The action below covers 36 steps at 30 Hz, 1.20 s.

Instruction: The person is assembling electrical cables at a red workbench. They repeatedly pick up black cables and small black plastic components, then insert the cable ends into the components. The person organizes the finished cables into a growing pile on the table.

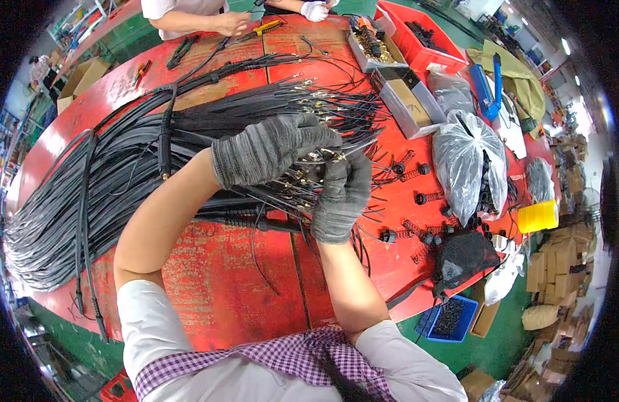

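A thick bundle of black cables (115, 174) lies across the red table, its fanned stripped ends with small metal terminals (301, 179) under my hands. My left hand (272, 149), in a grey ribbed glove, reaches over these ends with its fingers closed and pointing right. Just below and to its right, my right hand (343, 197), gloved alike, pinches with its fingertips up. The fingertips of both hands meet at a thin black cable end with a brassy bit at its tip. My fingers partly hide that end.
The red table (222, 288) holds black coiled strain reliefs (410, 230), plastic bags (469, 161), a grey parts bin (410, 107), a red crate (423, 40), a blue hand press (487, 90) and a yellow roll (537, 216). Across it, another person's hands (232, 24) work near yellow-handled pliers (266, 27).
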Motion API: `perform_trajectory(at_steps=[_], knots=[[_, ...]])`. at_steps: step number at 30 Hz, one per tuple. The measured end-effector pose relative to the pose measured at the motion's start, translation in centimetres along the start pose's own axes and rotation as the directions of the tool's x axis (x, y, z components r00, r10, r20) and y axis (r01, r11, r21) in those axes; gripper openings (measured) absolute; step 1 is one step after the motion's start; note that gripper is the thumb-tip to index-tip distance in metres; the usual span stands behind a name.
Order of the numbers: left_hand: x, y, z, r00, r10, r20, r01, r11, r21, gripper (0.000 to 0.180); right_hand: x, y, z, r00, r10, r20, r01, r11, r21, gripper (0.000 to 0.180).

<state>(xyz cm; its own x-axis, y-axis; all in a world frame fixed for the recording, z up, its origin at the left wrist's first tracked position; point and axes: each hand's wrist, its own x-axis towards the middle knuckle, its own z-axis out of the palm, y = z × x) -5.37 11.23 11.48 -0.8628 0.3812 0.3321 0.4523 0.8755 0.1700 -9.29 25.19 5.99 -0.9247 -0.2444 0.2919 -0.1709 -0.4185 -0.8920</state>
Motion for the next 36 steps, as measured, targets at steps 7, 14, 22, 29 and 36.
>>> perform_trajectory(at_steps=[7,14,22,29,36], knots=[[-1.1,-0.8,1.5,0.991,0.009,-0.133,-0.031,0.985,-0.168,0.038,1.7,1.8,-2.3,0.791,-0.557,0.254,0.600,0.622,-0.504,0.011],[-0.7,-0.1,0.4,0.983,-0.174,-0.056,0.125,0.861,-0.493,0.048,4.4,-0.1,-2.6,0.623,-0.566,0.539,0.766,0.306,-0.565,0.017],[-0.8,0.4,3.4,0.813,-0.576,0.082,0.281,0.264,-0.923,0.045,6.2,-1.9,-2.1,0.564,-0.362,0.742,0.806,0.045,-0.591,0.014],[-0.6,1.2,2.9,0.783,-0.601,0.159,0.355,0.222,-0.908,0.037,7.0,-1.7,-2.9,0.464,-0.281,0.840,0.883,0.074,-0.463,0.014],[-0.7,1.3,2.2,0.801,-0.578,0.154,0.307,0.176,-0.935,0.037,6.5,-0.9,-3.1,0.526,-0.428,0.735,0.851,0.260,-0.457,0.016]])
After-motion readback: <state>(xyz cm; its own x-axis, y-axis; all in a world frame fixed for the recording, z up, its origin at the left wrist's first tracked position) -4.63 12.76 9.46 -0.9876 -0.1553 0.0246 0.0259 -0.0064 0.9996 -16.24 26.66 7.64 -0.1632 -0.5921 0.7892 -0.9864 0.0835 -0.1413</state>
